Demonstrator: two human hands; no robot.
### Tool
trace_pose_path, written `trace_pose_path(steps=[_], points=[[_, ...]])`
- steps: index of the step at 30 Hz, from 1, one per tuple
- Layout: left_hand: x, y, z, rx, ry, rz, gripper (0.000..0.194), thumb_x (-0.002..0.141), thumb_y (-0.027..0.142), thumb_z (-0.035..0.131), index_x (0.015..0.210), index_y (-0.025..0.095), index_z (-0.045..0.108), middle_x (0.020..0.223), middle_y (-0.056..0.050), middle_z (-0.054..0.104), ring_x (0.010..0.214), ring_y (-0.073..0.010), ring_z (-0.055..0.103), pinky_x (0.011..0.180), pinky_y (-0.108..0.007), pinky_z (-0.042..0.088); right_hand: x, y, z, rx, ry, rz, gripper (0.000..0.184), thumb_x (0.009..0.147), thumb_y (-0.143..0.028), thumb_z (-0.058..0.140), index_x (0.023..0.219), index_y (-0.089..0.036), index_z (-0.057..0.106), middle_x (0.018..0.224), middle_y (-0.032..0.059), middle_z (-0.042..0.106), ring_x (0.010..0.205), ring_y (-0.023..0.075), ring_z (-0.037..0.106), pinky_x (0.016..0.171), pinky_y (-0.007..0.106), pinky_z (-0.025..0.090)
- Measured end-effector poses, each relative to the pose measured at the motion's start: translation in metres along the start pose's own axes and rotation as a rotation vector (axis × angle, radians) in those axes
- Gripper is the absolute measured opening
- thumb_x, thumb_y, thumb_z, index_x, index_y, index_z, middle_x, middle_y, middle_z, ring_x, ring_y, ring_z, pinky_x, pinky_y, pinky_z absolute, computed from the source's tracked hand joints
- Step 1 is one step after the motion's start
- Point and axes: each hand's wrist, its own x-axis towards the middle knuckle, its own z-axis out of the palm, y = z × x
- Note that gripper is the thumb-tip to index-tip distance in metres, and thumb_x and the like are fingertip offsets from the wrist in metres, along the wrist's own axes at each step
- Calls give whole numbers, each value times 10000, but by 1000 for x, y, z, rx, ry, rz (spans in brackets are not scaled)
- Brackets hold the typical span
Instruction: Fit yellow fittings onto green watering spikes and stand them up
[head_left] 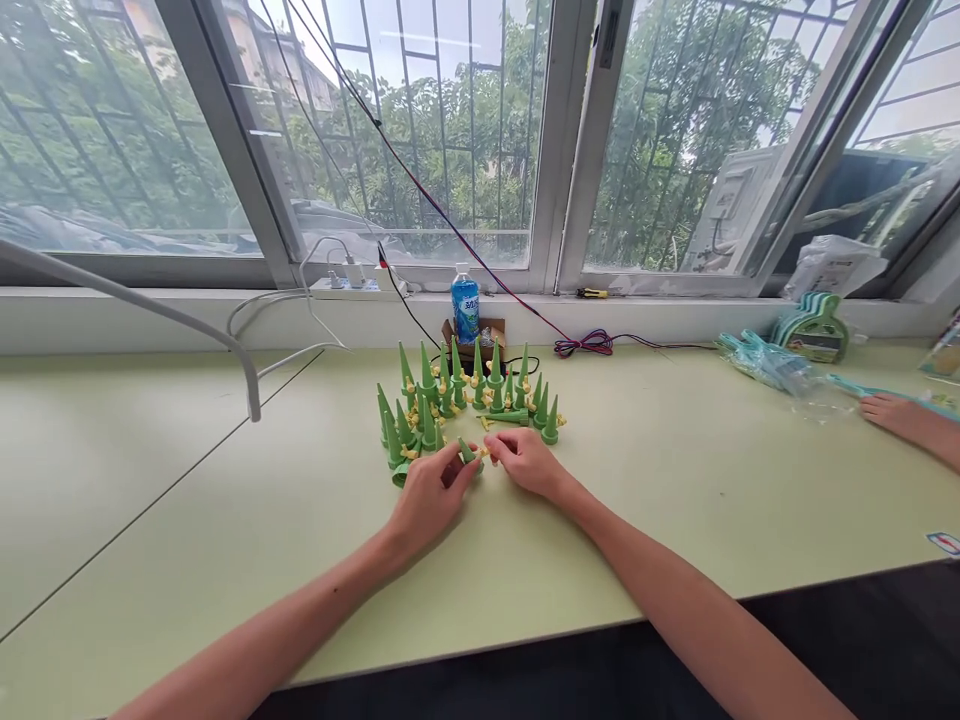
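My left hand point(429, 495) is closed around a small green plant watering spike point(466, 451) low over the table. Close beside it, my right hand point(531, 463) pinches a small yellow valve point(484, 453) at the spike's side; whether the two parts are joined is too small to tell. Behind both hands, several more green spikes point(496, 365) stand point up in a loose arc, many with yellow valves at their sides. One green spike point(511, 417) lies on its side just beyond my right hand. Another spike point(401, 474) lies tipped over by my left hand.
A blue bottle point(466, 312) and a small cardboard box point(495, 330) stand behind the spikes. Coiled cable point(585, 343) lies near the sill. At right are bagged teal items point(772, 362) and another person's hand point(896, 410). A white curved bar point(187, 290) crosses the left.
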Motion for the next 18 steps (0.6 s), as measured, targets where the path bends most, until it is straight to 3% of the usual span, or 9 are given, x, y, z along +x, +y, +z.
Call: trace_pose_path(steps=[4, 10, 18], points=[[1, -1, 1, -3, 7, -74, 353, 894, 427, 492, 642, 185, 441, 545, 46, 489, 503, -90, 369, 530, -227, 318, 0, 2, 3, -12, 82, 16, 450, 931, -443, 433, 582, -171, 511, 526, -23, 425, 512, 109, 364, 525, 252, 269], [0, -1, 1, 30, -12, -100, 331, 890, 406, 493, 646, 189, 435, 542, 45, 511, 498, -94, 380, 537, -231, 321, -5, 6, 11, -83, 212, 28, 425, 954, -447, 401, 628, -187, 486, 551, -17, 457, 528, 123, 385, 542, 258, 285], [-1, -4, 5, 111, 5, -66, 340, 903, 414, 490, 647, 193, 458, 532, 46, 500, 506, -106, 360, 548, -234, 322, -18, -3, 18, -254, 137, -52, 312, 996, -344, 340, 767, -199, 495, 654, 8, 540, 565, 142, 441, 567, 258, 298]])
